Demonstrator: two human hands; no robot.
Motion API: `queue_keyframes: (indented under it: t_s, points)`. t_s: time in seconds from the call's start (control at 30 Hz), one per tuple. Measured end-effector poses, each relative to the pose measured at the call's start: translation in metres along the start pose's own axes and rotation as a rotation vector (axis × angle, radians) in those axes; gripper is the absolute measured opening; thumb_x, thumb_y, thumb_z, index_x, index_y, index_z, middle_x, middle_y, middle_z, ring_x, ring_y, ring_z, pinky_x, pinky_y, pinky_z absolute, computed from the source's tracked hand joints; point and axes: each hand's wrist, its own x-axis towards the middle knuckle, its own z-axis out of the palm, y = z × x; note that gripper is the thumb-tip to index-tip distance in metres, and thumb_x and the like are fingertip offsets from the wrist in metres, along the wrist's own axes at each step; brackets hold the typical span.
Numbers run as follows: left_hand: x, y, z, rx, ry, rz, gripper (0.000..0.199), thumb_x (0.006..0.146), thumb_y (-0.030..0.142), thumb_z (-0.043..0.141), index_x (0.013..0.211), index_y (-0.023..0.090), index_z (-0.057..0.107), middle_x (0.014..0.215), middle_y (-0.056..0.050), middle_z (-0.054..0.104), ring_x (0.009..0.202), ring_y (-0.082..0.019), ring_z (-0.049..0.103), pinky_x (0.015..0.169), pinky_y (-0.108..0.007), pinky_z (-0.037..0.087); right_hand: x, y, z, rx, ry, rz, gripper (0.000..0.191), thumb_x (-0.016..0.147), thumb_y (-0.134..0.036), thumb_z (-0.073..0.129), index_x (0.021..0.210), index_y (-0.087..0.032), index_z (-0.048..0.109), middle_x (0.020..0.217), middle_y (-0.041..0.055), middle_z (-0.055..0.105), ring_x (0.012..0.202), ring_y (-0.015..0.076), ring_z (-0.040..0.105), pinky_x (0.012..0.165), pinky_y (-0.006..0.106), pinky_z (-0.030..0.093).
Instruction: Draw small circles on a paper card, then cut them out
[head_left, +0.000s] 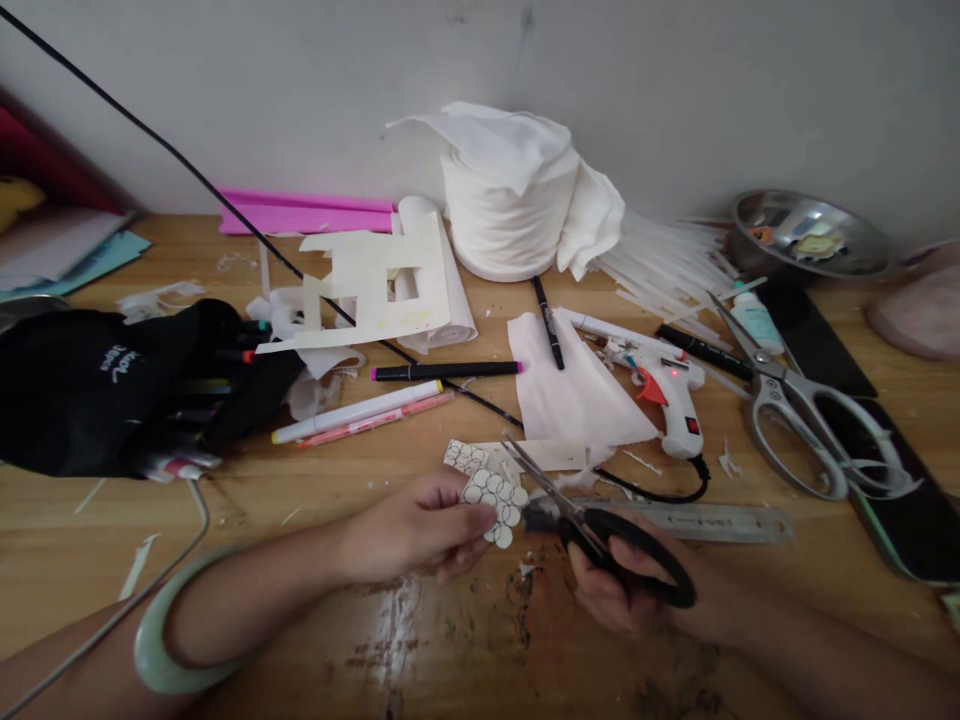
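Between the thumb and fingers of my left hand [424,525] is a small piece of white paper [491,495] covered in drawn circles, its lower edge cut round the outlines. My right hand [622,580] grips a pair of black-handled scissors [577,515], with fingers through the loops. The blades are parted and point up and left, close to the paper's right side. Another strip of paper with circles [465,457] lies just behind the held piece. A metal ruler [712,520] rests behind my right hand.
A white glue gun [675,390] with a lit red light lies at the right, near large grey scissors [795,410]. Markers [450,371], a tissue roll [510,210], cut paper [367,285], a black pen bag [135,390] and a metal bowl [810,235] surround the work. Cables cross the table.
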Motion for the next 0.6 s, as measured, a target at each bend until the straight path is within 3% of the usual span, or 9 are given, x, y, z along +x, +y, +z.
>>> queue_keyframes:
  t_s: [0.33, 0.6]
  points:
    - [0.001, 0.005, 0.001, 0.064, 0.02, -0.052, 0.044, 0.07, 0.055, 0.058, 0.057, 0.014, 0.049, 0.048, 0.004, 0.049, 0.036, -0.005, 0.039, 0.038, -0.018, 0.027, -0.002, -0.014, 0.002, -0.058, -0.013, 0.064, 0.051, 0.07, -0.062, 0.055, 0.056, -0.015, 0.041, 0.045, -0.0061, 0.037, 0.036, 0.0021, 0.027, 0.031, 0.015, 0.014]
    - [0.001, 0.002, -0.002, 0.032, 0.021, -0.014, 0.041, 0.071, 0.051, 0.056, 0.055, 0.015, 0.046, 0.046, 0.004, 0.045, 0.036, -0.005, 0.037, 0.037, -0.019, 0.025, -0.003, -0.014, 0.0, -0.082, -0.038, 0.087, 0.055, 0.067, -0.068, 0.053, 0.057, -0.015, 0.041, 0.045, -0.0052, 0.038, 0.036, 0.002, 0.026, 0.031, 0.016, 0.014]
